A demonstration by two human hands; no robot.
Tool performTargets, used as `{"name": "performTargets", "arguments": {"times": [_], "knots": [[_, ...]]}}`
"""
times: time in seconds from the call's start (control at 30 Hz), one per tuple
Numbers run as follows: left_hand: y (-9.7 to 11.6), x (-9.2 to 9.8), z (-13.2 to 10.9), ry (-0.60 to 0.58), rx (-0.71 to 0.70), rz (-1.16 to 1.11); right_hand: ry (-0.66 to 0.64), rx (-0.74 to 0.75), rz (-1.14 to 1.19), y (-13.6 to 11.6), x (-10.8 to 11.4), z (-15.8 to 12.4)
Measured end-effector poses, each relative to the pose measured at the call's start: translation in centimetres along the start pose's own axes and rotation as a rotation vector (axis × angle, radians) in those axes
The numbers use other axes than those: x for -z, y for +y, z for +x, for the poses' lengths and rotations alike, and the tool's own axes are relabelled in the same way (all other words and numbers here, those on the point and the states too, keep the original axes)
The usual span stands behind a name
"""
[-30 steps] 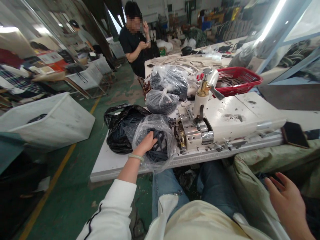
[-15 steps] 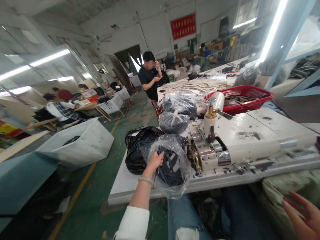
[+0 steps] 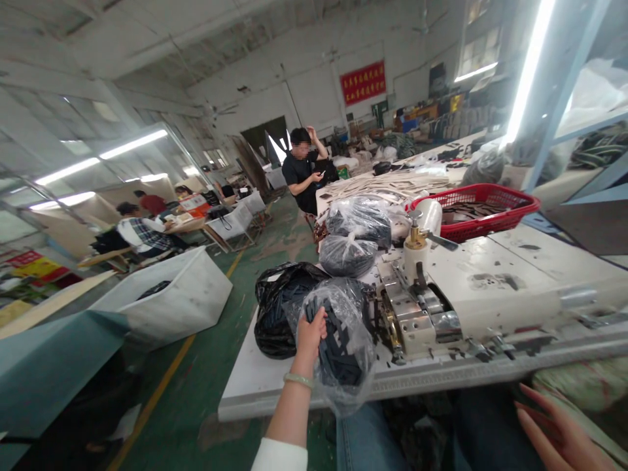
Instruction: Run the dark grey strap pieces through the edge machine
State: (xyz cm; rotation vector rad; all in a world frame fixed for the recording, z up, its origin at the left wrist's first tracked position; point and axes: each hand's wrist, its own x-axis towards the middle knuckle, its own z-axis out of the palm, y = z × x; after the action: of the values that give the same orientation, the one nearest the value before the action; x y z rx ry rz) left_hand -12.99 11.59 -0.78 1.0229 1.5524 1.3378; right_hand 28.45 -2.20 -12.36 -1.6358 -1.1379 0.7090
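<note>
My left hand point(image 3: 311, 333), with a bracelet at the wrist, is closed on the left side of a clear plastic bag point(image 3: 360, 376). Dark flat strips point(image 3: 341, 347) fill the bag and show around my fingers; whether some are pinched too I cannot tell. The bag hangs partly over the table's front edge. Beside it on the left, a black plastic bag point(image 3: 267, 333) stands open with more dark strips inside. At the lower right my right hand point(image 3: 564, 425) is held with fingers stretched apart and nothing in it, above my legs.
A machine with metal rollers point(image 3: 417, 301) stands right of the bags. Behind are tied clear bags point(image 3: 348, 254) and a red basket point(image 3: 490, 226). A person point(image 3: 301, 173) holds a phone at the table's far end. A white bin point(image 3: 196, 297) stands on the left floor.
My view has tilted, so the scene sits lower. My left hand has drawn the clear bag's side together and the bag looks narrower. The right hand has shifted left, still with fingers spread.
</note>
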Motion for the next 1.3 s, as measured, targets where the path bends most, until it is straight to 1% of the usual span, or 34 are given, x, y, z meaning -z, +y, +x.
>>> {"name": "performTargets", "arguments": {"times": [0.07, 0.17, 0.3, 0.4, 0.5, 0.57, 0.63, 0.7, 0.73, 0.77, 0.83, 0.9, 0.97, 1.07, 1.2, 1.3], "knots": [[-0.2, -0.1, -0.6, 0.023, 0.049, -0.139, -0.048, -0.041, -0.014, -1.1, 0.5, -0.2], [0.1, 0.0, -1.3, 0.000, 0.116, -0.279, -0.077, -0.055, -0.046, -2.6, 0.4, -0.5], [1.7, 0.7, -2.0, -0.120, 0.314, -0.415, -0.150, -0.063, 0.008, -3.8, -1.0, -1.2], [2.5, 1.2, -3.3, -0.166, 0.420, -0.484, -0.220, -0.015, 0.068, -5.2, -2.8, -2.0], [2.5, 1.1, -6.1, -0.160, 0.451, -0.535, -0.340, 0.017, 0.192, -7.8, -5.0, -3.0], [2.2, 0.5, -8.7, -0.150, 0.450, -0.547, -0.482, -0.021, 0.318, -10.1, -6.7, -3.6], [2.0, -0.6, -11.6, -0.151, 0.428, -0.517, -0.641, -0.099, 0.463, -12.6, -8.5, -4.2], [1.9, -2.1, -14.4, -0.178, 0.421, -0.451, -0.779, -0.171, 0.623, -14.8, -10.1, -4.6], [1.9, -2.8, -15.6, -0.206, 0.434, -0.422, -0.825, -0.195, 0.702, -15.7, -10.8, -4.7], [1.9, -3.6, -16.6, -0.234, 0.453, -0.394, -0.843, -0.209, 0.771, -16.3, -11.4, -4.8], [2.0, -4.7, -18.0, -0.296, 0.496, -0.342, -0.783, -0.235, 0.853, -16.8, -12.1, -4.7], [2.0, -5.4, -18.7, -0.359, 0.527, -0.310, -0.667, -0.304, 0.894, -16.7, -12.1, -4.5], [2.1, -5.6, -18.9, -0.417, 0.549, -0.322, -0.574, -0.416, 0.967, -16.4, -11.4, -4.2], [2.2, -5.5, -18.8, -0.468, 0.587, -0.385, -0.501, -0.541, 1.091, -16.0, -9.5, -3.4], [2.2, -5.8, -19.1, -0.489, 0.585, -0.440, -0.489, -0.544, 1.109, -15.9, -7.4, -3.0], [2.0, -6.6, -19.8, -0.494, 0.563, -0.434, -0.508, -0.518, 1.090, -15.5, -6.8, -3.5]]}}
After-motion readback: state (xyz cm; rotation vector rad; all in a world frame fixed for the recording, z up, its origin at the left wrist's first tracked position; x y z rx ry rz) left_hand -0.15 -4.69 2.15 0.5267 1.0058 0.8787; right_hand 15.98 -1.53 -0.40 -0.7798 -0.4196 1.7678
